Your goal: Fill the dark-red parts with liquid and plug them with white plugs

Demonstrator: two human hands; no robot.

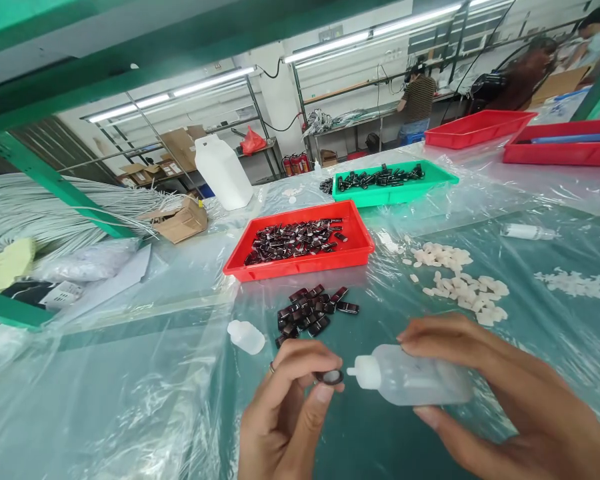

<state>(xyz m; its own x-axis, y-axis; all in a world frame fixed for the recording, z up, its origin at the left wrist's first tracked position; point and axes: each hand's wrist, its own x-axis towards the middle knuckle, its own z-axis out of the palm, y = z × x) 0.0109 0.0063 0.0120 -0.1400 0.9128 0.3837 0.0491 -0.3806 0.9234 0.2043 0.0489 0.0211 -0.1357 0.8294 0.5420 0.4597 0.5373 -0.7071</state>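
Observation:
My left hand (295,400) pinches a small dark oval part (332,377) between thumb and fingers, its pale round end turned to the right. My right hand (460,373) is wrapped round a translucent squeeze bottle (415,377) lying level. The bottle's white nozzle points left and stops just short of the dark part. Behind my left hand lies a heap of dark glossy parts (307,310) on the plastic-covered table. White oval pieces (467,290) are piled beyond my right hand. A small white bottle (247,337) rests left of the dark heap.
A red tray (300,270) full of dark parts stands ahead, with a green tray (395,192) behind it. Two more red trays (480,130) sit at the far right. A white jug (223,173), a cardboard box (183,220) and cable bundles (70,203) are at left.

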